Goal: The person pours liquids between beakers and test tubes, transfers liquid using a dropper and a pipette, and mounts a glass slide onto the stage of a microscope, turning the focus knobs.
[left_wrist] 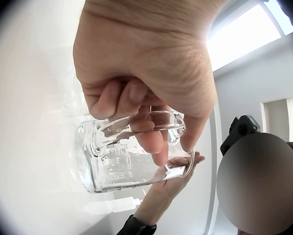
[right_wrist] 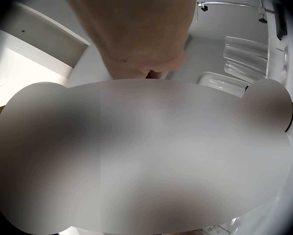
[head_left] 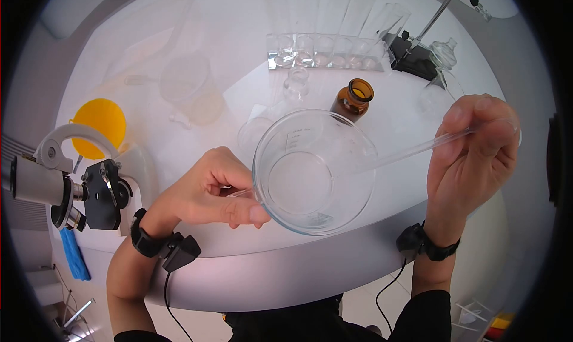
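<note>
A clear glass beaker (head_left: 280, 148) with a side handle and printed markings is in front of me, its round mouth facing up in the head view. My left hand (head_left: 218, 193) grips its handle (left_wrist: 161, 115), fingers passing through the loop in the left wrist view. With fingers and thumb, my right hand (head_left: 474, 151) pinches the upper end of a clear glass stirring rod (head_left: 418, 148). The rod slants down leftward over the rim, its lower end inside the beaker. In the right wrist view only part of the right hand (right_wrist: 141, 39) shows; blur covers most of the rest.
Behind the beaker stand an amber glass bottle (head_left: 343, 103), a small glass piece (head_left: 296, 82) and a rack (head_left: 325, 61) of clear tubes. A stand with a black base (head_left: 412, 61) is back right. To the left are a microscope (head_left: 42, 184) and a yellow disc (head_left: 101, 124).
</note>
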{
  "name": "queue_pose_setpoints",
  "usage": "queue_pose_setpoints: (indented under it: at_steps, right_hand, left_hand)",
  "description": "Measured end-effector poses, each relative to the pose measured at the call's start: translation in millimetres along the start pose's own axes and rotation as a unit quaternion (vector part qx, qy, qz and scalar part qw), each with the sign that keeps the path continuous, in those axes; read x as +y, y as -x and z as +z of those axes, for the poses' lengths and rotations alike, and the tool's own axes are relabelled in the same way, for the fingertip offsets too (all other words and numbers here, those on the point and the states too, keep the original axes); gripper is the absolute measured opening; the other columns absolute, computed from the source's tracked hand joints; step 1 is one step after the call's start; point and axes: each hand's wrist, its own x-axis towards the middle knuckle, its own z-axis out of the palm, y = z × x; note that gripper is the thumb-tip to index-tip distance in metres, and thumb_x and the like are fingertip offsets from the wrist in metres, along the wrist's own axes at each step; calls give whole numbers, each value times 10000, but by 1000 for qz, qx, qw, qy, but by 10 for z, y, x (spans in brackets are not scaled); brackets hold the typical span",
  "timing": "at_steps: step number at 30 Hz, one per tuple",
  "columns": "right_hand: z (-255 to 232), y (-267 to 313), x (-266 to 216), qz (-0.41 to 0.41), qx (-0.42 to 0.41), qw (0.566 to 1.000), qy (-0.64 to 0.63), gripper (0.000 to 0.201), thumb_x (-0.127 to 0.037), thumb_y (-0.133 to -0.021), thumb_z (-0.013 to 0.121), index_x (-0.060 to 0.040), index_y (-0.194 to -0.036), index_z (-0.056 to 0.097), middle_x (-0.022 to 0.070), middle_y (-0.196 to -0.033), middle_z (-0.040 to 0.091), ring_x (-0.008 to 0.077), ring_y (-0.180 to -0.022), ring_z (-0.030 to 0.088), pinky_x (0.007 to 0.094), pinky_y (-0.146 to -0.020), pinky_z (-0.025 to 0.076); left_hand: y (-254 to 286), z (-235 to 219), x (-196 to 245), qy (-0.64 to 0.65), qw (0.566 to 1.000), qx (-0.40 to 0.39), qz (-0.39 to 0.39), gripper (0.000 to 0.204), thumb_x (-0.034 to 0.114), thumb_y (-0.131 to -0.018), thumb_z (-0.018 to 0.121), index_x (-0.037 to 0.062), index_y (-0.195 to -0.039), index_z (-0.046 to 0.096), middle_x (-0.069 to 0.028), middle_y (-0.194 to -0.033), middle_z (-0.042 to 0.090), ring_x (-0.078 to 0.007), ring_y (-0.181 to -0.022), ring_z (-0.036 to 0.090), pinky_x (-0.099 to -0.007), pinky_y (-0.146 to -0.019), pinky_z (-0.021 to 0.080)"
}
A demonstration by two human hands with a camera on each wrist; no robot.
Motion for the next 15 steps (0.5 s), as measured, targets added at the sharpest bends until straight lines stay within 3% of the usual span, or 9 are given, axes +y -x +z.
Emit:
queue_pose_setpoints:
  at_steps: [10, 15]
  right_hand:
    - [46, 14, -3, -16, -1, 1000, 27, 319, -314, -1031, 438, -31, -1034, 584, 109, -822, 624, 33, -530, 449, 145, -489, 387]
    - [27, -13, 124, -14, 32, 999, -40, 307, -285, -1033, 454, -16, -1065, 598, 108, -854, 632, 43, -565, 487, 143, -522, 415]
  left_hand:
    - [-12, -6, -4, -16, 1000, -3, 1, 370, 312, -793, 763, -40, -704, 691, -73, -525, 573, -120, -414, 544, -222, -387, 358]
    - [-12, -25, -48, -7, 1000, -4, 6, 368, 304, -791, 763, -44, -700, 686, -76, -529, 575, -123, -416, 547, -222, -389, 368]
